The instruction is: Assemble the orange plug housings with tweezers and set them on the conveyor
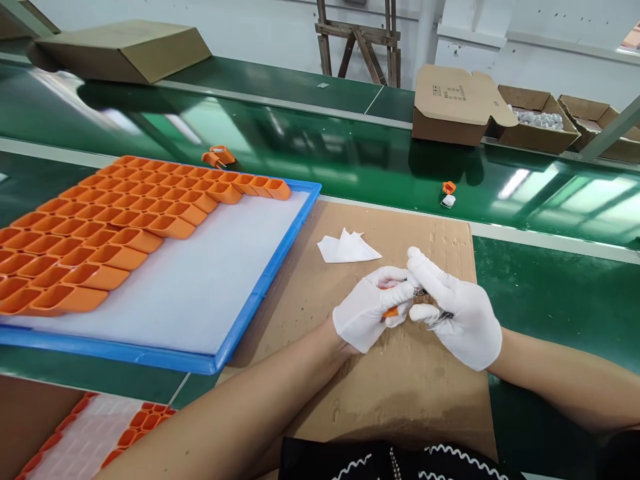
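Over the cardboard sheet, my gloved left hand point(370, 307) is closed round an orange plastic piece point(390, 311), mostly hidden by the fingers. Close against it on the right, my gloved right hand point(455, 307) grips a small metal tool point(444, 318). The tool's tip reaches the left fingertips, and its exact kind is hidden by the glove. A folded white cloth point(347, 248) lies just beyond my hands. To the left, a blue-rimmed tray point(267, 277) holds rows of hollow orange plastic cups point(120, 257) on a white liner.
The cardboard sheet point(320, 393) covers the green bench in front of me. Loose orange pieces point(219, 157) sit behind the tray, and another orange piece point(449, 189) lies on the green belt point(340, 167). Cardboard boxes point(450, 100) stand along the back. Below left is a box of orange parts point(143, 423).
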The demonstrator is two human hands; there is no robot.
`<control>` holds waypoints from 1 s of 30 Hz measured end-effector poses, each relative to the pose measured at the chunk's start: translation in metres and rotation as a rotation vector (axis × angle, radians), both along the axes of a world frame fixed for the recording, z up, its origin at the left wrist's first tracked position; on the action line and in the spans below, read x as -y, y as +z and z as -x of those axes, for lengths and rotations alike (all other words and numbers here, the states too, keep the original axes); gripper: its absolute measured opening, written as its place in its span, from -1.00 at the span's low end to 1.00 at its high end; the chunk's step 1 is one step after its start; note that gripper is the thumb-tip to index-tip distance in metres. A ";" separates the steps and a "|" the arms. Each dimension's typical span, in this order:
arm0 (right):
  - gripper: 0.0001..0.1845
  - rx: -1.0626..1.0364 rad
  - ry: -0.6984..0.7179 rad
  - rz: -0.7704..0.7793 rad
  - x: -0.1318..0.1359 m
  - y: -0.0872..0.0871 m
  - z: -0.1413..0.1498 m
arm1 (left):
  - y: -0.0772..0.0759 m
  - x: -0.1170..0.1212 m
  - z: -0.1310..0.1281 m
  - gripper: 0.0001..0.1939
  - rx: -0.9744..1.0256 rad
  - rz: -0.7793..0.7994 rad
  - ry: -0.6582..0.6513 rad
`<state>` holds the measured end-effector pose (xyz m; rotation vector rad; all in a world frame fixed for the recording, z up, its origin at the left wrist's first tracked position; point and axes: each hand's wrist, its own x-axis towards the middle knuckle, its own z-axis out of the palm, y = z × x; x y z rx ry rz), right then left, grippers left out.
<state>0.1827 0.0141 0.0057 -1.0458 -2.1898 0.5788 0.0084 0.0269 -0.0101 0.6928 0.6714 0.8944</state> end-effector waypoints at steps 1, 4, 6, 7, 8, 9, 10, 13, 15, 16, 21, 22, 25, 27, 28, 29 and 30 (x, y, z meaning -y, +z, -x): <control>-0.35 -0.035 0.012 0.037 -0.001 0.003 0.000 | 0.000 0.000 0.001 -0.52 0.005 -0.002 -0.005; -0.27 -0.149 0.028 0.215 -0.004 0.015 -0.005 | 0.000 -0.003 0.007 -0.53 0.045 -0.029 -0.071; -0.29 -0.221 0.037 0.337 -0.007 0.019 -0.009 | -0.001 -0.004 0.011 -0.52 0.073 -0.035 -0.148; -0.33 -0.263 0.048 0.397 -0.009 0.020 -0.010 | -0.002 -0.004 0.013 -0.52 0.080 -0.033 -0.189; -0.39 -0.305 0.065 0.455 -0.011 0.020 -0.011 | -0.002 -0.005 0.015 -0.53 0.082 -0.028 -0.228; -0.43 -0.347 0.077 0.511 -0.012 0.020 -0.011 | -0.003 -0.005 0.016 -0.53 0.083 -0.024 -0.259; -0.45 -0.391 0.088 0.561 -0.013 0.020 -0.011 | -0.003 -0.005 0.017 -0.53 0.082 -0.022 -0.282; -0.42 -0.486 0.113 0.652 -0.014 0.022 -0.008 | -0.001 -0.005 0.018 -0.51 0.057 -0.019 -0.337; -0.51 -0.496 0.118 0.681 -0.014 0.024 -0.005 | 0.001 -0.005 0.017 -0.48 0.025 -0.015 -0.375; -0.58 -0.496 0.112 0.683 -0.014 0.025 -0.004 | 0.002 -0.006 0.016 -0.47 0.009 -0.014 -0.387; -0.60 -0.508 0.073 0.669 -0.017 0.022 -0.007 | 0.001 -0.007 0.014 -0.48 -0.015 -0.023 -0.346; -0.49 -0.509 0.095 0.691 -0.018 0.021 -0.009 | 0.000 -0.008 0.015 -0.48 -0.005 -0.032 -0.336; -0.30 -0.435 0.132 0.720 -0.024 0.021 -0.014 | 0.000 -0.007 0.018 -0.47 0.020 -0.045 -0.336; -0.43 -0.364 0.126 0.706 -0.027 0.022 -0.015 | 0.000 -0.006 0.019 -0.48 0.017 -0.022 -0.352; -0.51 -0.357 0.125 0.708 -0.028 0.023 -0.015 | 0.000 -0.006 0.019 -0.49 0.018 -0.004 -0.352; -0.57 -0.377 0.122 0.718 -0.028 0.024 -0.015 | 0.000 -0.005 0.018 -0.49 0.018 0.014 -0.346; -0.59 -0.413 0.111 0.732 -0.028 0.025 -0.014 | -0.001 -0.005 0.017 -0.48 0.014 0.031 -0.338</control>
